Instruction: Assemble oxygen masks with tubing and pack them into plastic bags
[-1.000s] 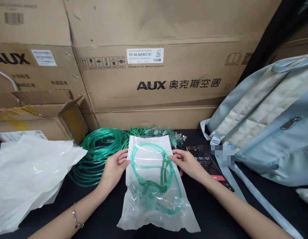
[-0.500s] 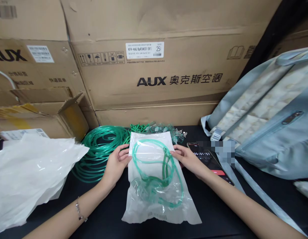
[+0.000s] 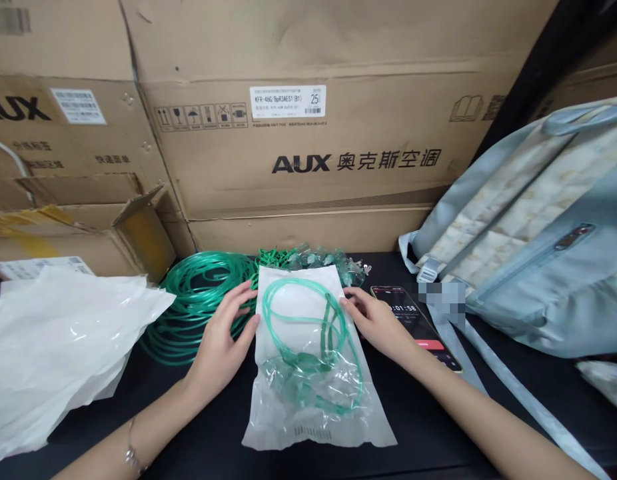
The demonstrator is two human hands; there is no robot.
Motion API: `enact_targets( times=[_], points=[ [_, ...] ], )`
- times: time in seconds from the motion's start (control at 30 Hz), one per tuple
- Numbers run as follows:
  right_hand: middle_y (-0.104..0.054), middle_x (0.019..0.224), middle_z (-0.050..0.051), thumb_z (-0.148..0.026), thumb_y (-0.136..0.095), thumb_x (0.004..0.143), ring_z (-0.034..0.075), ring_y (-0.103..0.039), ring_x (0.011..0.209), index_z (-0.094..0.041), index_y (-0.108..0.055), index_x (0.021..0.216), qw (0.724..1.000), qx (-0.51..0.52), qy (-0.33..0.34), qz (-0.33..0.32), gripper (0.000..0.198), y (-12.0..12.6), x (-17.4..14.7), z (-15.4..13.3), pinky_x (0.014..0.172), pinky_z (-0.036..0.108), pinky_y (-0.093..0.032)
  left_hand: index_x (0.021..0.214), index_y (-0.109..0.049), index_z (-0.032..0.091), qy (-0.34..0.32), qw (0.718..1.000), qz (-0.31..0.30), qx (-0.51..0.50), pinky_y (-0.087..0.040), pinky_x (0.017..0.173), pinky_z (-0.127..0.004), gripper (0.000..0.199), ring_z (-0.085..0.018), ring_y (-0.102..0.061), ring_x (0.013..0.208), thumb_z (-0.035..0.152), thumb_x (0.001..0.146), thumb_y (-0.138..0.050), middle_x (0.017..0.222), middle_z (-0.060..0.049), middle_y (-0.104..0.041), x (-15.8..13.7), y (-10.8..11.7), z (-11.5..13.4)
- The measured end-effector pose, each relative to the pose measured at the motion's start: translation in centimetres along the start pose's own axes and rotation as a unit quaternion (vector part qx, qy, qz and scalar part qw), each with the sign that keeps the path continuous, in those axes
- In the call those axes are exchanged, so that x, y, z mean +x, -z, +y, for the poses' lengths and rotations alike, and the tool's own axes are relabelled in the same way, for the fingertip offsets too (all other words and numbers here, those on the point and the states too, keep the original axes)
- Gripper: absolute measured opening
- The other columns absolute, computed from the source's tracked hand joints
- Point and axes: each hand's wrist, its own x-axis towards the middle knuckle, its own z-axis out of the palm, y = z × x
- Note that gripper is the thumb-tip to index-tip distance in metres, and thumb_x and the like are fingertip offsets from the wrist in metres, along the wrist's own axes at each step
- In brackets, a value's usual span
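Observation:
A clear-fronted, white-backed pouch (image 3: 288, 427) lies in front of me on the black surface. Inside it show a loop of green tubing (image 3: 266, 327) and a green-tinted clear oxygen mask (image 3: 293, 383) with a dark green strap (image 3: 326, 333). At the pouch's upper left edge, my left hand (image 3: 221, 340) is open, its fingers spread and the thumb tip close to the edge. My right hand (image 3: 376, 320) pinches the upper right edge between thumb and fingers.
Coiled green tubing (image 3: 203, 280) lies behind my left hand, with green straps (image 3: 276, 257) and clear masks (image 3: 321, 257) beyond the pouch. White pouches (image 3: 63, 353) are stacked left. A phone (image 3: 413, 313) and a blue backpack (image 3: 533, 293) sit right. Cardboard boxes (image 3: 308, 193) wall off the back.
My left hand has let go of the pouch's left edge and opened, shifting slightly left. The right hand stays at the right edge. The phone's timer has advanced one second.

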Motion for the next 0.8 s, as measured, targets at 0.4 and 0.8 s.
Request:
enact_targets(
  times=[0.4,0.8],
  points=[
    [-0.039,0.136,0.007,-0.043,-0.032,0.089,0.027,-0.023,0.131,-0.025,-0.044,0.128,0.974,-0.167,0.091,-0.124,0.044,0.0,-6.0,1.6,0.106,0.053,-0.017,0.140,-0.008,0.028,-0.041,0.963,-0.183,0.193,-0.032,0.102,-0.040,0.065,-0.026,-0.030,0.129,0.029,0.086,-0.042,0.145,-0.003,-0.023,-5.3,1.5,-1.6],
    [-0.037,0.138,0.005,-0.040,-0.033,0.090,0.025,-0.019,0.133,-0.026,-0.046,0.126,0.980,-0.118,0.081,-0.138,0.040,0.3,-5.9,0.6,0.108,0.051,-0.012,0.141,-0.006,0.027,-0.034,0.956,-0.225,0.185,-0.033,0.101,-0.042,0.067,-0.026,-0.032,0.128,0.028,0.085,-0.043,0.143,-0.005,-0.029,-4.8,1.9,-1.4]
  ],
)
